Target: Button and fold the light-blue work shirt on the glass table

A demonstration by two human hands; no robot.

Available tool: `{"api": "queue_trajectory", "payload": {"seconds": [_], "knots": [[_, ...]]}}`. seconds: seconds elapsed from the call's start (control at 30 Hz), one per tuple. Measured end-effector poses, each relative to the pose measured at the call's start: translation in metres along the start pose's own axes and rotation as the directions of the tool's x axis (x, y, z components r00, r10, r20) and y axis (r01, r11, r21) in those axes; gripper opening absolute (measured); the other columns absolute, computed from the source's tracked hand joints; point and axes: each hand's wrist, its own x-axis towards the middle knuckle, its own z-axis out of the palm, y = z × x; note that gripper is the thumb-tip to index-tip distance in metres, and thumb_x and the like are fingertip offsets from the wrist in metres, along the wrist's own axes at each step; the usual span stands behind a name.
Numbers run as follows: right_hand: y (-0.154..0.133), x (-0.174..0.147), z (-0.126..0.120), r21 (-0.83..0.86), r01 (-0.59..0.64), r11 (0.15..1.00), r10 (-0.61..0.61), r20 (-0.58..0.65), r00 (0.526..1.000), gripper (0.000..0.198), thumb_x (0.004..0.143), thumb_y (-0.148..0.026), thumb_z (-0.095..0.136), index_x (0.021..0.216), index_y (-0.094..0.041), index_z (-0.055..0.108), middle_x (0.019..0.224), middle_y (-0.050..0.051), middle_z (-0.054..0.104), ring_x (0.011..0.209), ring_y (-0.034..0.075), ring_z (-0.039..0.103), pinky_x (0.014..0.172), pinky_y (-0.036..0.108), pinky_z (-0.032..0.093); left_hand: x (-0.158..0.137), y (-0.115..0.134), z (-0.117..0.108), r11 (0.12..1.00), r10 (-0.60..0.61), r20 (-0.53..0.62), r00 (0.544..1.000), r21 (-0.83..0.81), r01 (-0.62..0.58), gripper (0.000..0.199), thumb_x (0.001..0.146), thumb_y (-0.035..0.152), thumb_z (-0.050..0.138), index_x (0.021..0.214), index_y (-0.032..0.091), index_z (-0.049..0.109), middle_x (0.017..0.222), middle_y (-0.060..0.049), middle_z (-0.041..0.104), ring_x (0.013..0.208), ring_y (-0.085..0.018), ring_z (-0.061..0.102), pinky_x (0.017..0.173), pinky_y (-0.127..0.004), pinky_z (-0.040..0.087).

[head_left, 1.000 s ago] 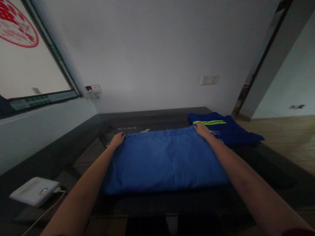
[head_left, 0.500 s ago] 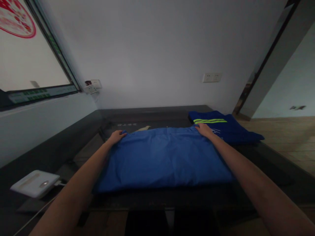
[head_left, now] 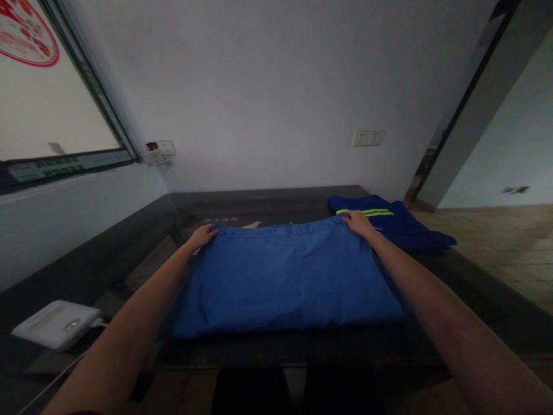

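Observation:
A plain blue garment (head_left: 285, 276), folded into a wide band, lies across the dark tabletop before me. Its far edge has a seam like a waistband. My left hand (head_left: 204, 236) pinches the far left corner, thumb against fingers. At the far right corner, my right hand (head_left: 358, 222) has the same edge between thumb and fingers. That edge is slightly raised and hangs a little slack between my hands. Just behind my right hand lies a darker blue folded garment (head_left: 406, 230) with yellow-green stripes, partly covered by the hand and forearm.
The dark table (head_left: 268, 202) meets the wall at the back. A white box-shaped device (head_left: 56, 324) with a cable sits at the left, near my forearm. Wall sockets (head_left: 368, 138) are above the table, and a window frame (head_left: 69, 167) is at the left.
Both hands have raised the far edge of the blue garment slightly and keep their hold on it. The whole view has shifted a little; the striped garment lies as before.

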Motion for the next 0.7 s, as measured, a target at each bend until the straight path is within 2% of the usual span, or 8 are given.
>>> {"api": "queue_trajectory", "payload": {"seconds": [0.27,0.43,0.57,0.7], "knots": [[-0.020,0.005,0.018,0.001,-0.114,0.993,0.114,-0.043,0.993,0.031,0.095,-0.030,0.041,0.114,-0.014,0.058,0.113,0.019,0.063,0.108,0.026,0.059,0.087,0.033,0.043,0.006,0.003,0.017,0.991,-0.120,-0.039,0.992,0.058,0.122,0.032,0.088,0.036,0.040,0.097,0.014,0.061,0.107,-0.015,0.066,0.101,-0.026,0.062,0.083,-0.030,0.046],[-0.026,0.004,0.024,-0.010,-0.160,0.987,0.159,-0.055,0.986,0.036,0.098,-0.031,0.031,0.113,-0.011,0.057,0.111,0.022,0.063,0.104,0.027,0.061,0.084,0.036,0.044,0.004,0.009,0.019,0.976,-0.207,-0.081,0.975,0.058,0.212,0.039,0.092,0.038,0.029,0.108,0.015,0.058,0.111,-0.017,0.065,0.104,-0.027,0.061,0.082,-0.034,0.048],[-0.029,0.004,0.025,-0.039,-0.126,0.991,0.122,-0.082,0.989,0.036,0.097,-0.025,0.028,0.118,-0.010,0.053,0.111,0.022,0.062,0.106,0.028,0.060,0.087,0.039,0.043,0.000,0.016,0.025,0.964,-0.251,-0.077,0.965,0.072,0.257,0.039,0.091,0.040,0.033,0.110,0.016,0.057,0.114,-0.019,0.063,0.106,-0.031,0.060,0.082,-0.040,0.048],[-0.033,-0.003,0.027,-0.067,-0.073,0.995,0.066,-0.099,0.993,0.033,0.094,-0.021,0.036,0.120,-0.009,0.051,0.118,0.022,0.058,0.113,0.030,0.053,0.090,0.041,0.041,-0.007,0.021,0.035,0.953,-0.276,-0.083,0.958,0.106,0.284,0.037,0.089,0.037,0.039,0.116,0.016,0.054,0.113,-0.020,0.062,0.106,-0.032,0.060,0.082,-0.042,0.048]]}}
